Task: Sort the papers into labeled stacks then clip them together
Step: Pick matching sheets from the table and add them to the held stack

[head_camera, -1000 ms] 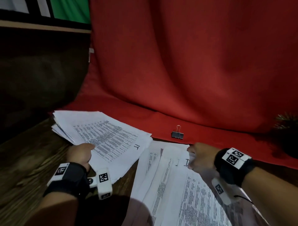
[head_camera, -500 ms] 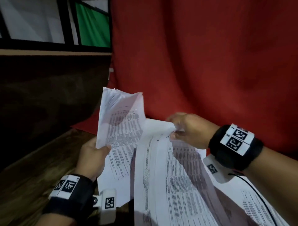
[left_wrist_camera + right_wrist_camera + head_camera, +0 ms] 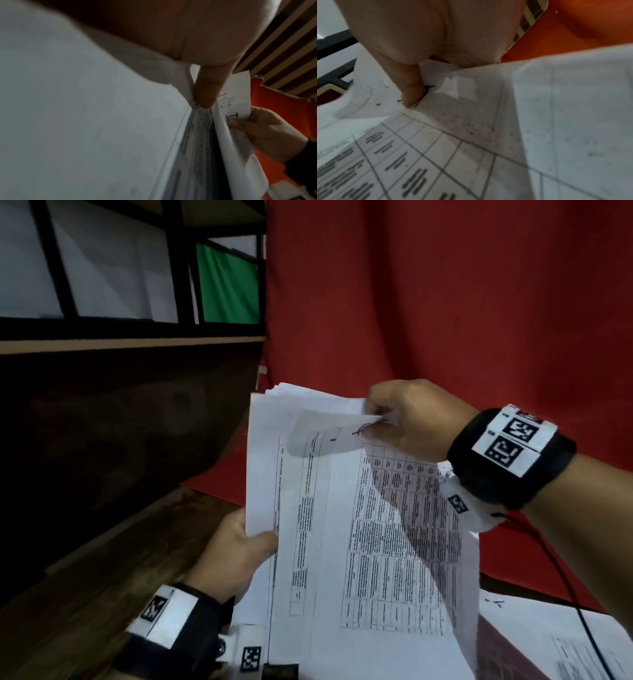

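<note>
A thick stack of printed white papers (image 3: 359, 535) stands upright in front of me, tables of text facing me. My left hand (image 3: 236, 549) grips its left edge low down, thumb on the front. My right hand (image 3: 407, 419) pinches the top right corner, beside a hand-drawn mark (image 3: 368, 429). In the left wrist view the stack (image 3: 85, 121) fills the frame and my left thumb (image 3: 207, 92) presses on the sheet edges; the right hand (image 3: 267, 134) shows behind. In the right wrist view my right thumb (image 3: 412, 89) lies on the marked top sheet (image 3: 436, 148). No clip is visible.
More printed sheets (image 3: 555, 642) lie on the wooden table (image 3: 68, 628) at the lower right. A red cloth backdrop (image 3: 445, 302) hangs behind and drapes onto the table. A dark wall panel with a window frame (image 3: 120, 330) stands on the left.
Both hands have lifted the papers off the table and brought them together into one upright stack. The binder clip on the red cloth is out of view now.
</note>
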